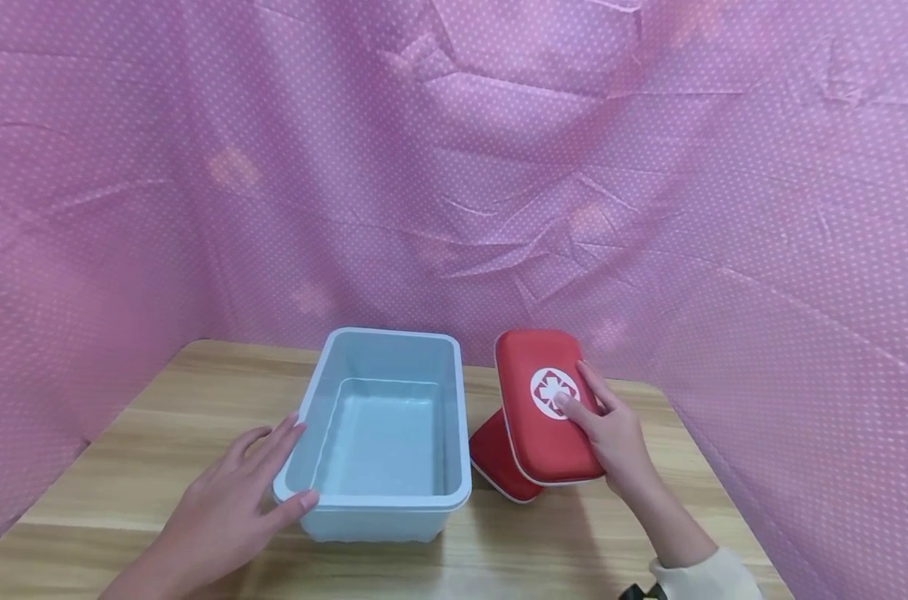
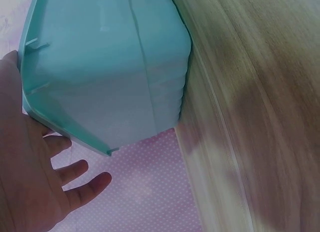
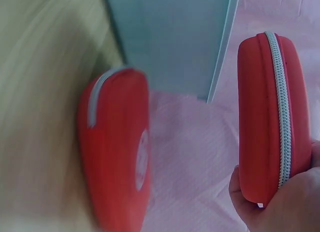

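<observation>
A light blue plastic bin [image 1: 382, 503] stands on the table. My left hand [image 1: 224, 500] rests at its near left corner, thumb at the front rim and fingertips by the left rim; in the left wrist view several fingers are spread below the rim. My right hand [image 1: 614, 433] grips a red first-aid case [image 1: 532, 358] by its right side, thumb over the white round emblem. The case is raised and tilted, and a grey zipper [image 3: 281, 106] runs along its edge. Below it, a second red first-aid case [image 3: 117, 157] lies on the table, partly hidden in the head view.
The light wooden table [image 1: 221, 383] ends at a pink dotted cloth [image 1: 348, 208] hung behind and along both sides. The second case lies close to the bin's right side. A light sleeve [image 1: 709, 577] covers the right forearm.
</observation>
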Tool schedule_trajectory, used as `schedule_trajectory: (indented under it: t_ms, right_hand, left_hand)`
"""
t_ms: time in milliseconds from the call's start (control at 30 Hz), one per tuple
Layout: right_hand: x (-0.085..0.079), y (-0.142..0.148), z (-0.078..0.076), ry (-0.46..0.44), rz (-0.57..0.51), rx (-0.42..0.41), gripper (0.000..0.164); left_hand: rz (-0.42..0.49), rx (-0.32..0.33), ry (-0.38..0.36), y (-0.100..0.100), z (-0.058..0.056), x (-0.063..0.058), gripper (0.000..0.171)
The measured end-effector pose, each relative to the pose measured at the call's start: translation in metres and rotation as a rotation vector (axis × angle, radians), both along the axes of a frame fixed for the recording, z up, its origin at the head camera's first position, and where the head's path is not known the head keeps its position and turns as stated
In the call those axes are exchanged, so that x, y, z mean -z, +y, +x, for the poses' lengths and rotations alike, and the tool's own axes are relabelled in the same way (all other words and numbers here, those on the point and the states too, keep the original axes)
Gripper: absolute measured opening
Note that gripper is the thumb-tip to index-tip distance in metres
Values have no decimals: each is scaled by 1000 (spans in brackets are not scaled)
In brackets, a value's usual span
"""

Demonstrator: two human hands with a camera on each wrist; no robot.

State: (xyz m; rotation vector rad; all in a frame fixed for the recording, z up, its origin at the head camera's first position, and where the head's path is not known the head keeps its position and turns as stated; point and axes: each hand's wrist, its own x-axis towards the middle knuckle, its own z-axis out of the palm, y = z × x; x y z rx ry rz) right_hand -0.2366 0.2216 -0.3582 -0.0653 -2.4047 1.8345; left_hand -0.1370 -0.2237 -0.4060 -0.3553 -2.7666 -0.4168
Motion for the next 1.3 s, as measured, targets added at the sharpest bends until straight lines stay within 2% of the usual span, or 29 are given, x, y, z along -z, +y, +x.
schedule_trajectory:
  t_ms: [167,500,667,967,1133,1300]
  right_hand:
    - [-10,-26,-3,2,-36,-47,67]
    - [-22,-70,-8,47,14,-143,65]
    - [-21,-90,-12,87,85,-127,67]
    - [-22,-126,-18,151,80,-80,67]
    - [-21,-146,-21,192,114,-76,66]
    - [-20,-164,-22,175,111,-95,65]
  left_hand:
    - [-9,6,0,0,-1,1,82]
    - [-4,4,-8,-1,-1,1,81]
    - [18,1,-8,-1,-2,1,80]
    - [21,7,-22,-3,-4,2,80]
    - [19,5,-22,-3,-6,2,80]
    - [17,-1,-21,-3,-8,3,81]
